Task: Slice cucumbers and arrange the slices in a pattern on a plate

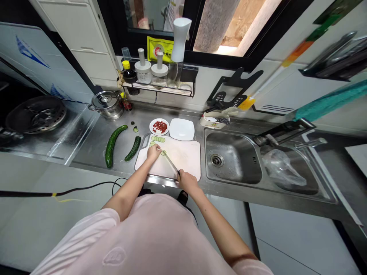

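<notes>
My right hand is closed around the dark handle of a knife, whose blade points up and left over the white cutting board. At the blade's tip is a round cucumber slice. My left hand is on the board's left part with its fingers curled together, and I cannot make out what is between them. Just above these fingers lies a row of overlapping cucumber slices, with another small group below its left end. A cut piece of cucumber lies on the counter left of the board.
A whole cucumber and small cucumber ends lie further left. Behind the board stand a plate of chopped red pieces and a white square plate. The sink is on the right, a lidded pot at back left.
</notes>
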Available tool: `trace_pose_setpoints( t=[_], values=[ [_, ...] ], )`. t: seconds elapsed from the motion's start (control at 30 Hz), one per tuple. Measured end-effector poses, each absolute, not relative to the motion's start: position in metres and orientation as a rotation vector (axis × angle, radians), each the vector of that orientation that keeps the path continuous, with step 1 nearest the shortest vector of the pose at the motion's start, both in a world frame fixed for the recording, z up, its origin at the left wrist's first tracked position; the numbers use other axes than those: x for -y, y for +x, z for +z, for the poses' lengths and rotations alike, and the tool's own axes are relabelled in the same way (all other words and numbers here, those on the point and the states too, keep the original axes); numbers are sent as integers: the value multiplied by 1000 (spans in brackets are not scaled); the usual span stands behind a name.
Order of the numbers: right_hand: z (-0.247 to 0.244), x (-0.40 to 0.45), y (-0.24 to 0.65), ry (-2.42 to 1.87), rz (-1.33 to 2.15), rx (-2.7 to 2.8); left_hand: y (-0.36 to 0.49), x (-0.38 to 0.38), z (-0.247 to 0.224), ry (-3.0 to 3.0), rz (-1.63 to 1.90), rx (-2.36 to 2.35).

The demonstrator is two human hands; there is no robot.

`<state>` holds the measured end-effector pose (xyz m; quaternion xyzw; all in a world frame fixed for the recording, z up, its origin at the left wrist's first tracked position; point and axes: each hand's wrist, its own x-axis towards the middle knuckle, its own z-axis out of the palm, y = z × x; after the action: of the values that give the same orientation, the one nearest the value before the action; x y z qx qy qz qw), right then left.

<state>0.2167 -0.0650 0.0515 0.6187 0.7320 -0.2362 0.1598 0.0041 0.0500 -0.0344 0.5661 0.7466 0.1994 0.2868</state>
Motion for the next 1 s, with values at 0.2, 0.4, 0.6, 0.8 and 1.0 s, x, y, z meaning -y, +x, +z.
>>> trace_pose_setpoints(
  t=[0.2, 0.4, 0.6, 0.8, 1.0],
  values=[
    [55, 60, 215, 1764, -695, -2073, 5, -50, -33, 1502, 531, -2007],
    [59, 60, 214, 1763, -706, -2048, 5, -50, -32, 1510, 530, -2008],
    [60, 59, 213, 1757, -703, -2052, 5, -50, -30, 1496, 512, -2011],
    [57, 62, 215, 1761, -686, -2074, 5, -50, -30, 1508, 511, -2010],
    [58, 73, 224, 1758, -687, -2057, 5, -50, -31, 1506, 528, -2000]
  ],
)
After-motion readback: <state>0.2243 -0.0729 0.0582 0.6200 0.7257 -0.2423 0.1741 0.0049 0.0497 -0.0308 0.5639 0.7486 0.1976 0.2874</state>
